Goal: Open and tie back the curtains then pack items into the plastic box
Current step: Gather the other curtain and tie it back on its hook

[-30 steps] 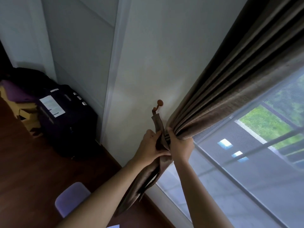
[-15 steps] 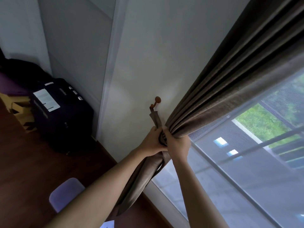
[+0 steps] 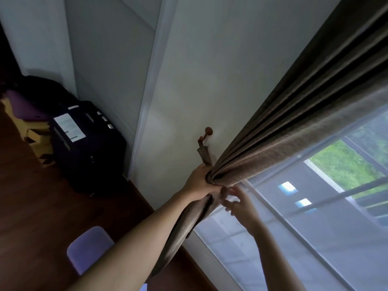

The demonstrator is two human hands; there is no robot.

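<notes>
A brown curtain (image 3: 298, 120) hangs gathered into folds against the pale wall, beside the window. My left hand (image 3: 199, 182) grips the bunched curtain at its narrowest point. A tie-back strap (image 3: 204, 154) of the same cloth runs from that grip up to a brown wall hook (image 3: 206, 133). My right hand (image 3: 239, 203) hovers just below the gathered folds with fingers spread, holding nothing. The curtain's lower part (image 3: 184, 229) hangs down under my left forearm.
A window (image 3: 315, 206) with a sheer screen fills the right side. A dark suitcase (image 3: 84, 143) stands against the wall at left, with cardboard boxes (image 3: 35, 133) beside it. A lilac stool (image 3: 89, 247) sits on the dark wooden floor below my left arm.
My right hand has let go of the gathered curtain and dropped slightly, fingers spread. My left hand still holds the bunch by the hook.
</notes>
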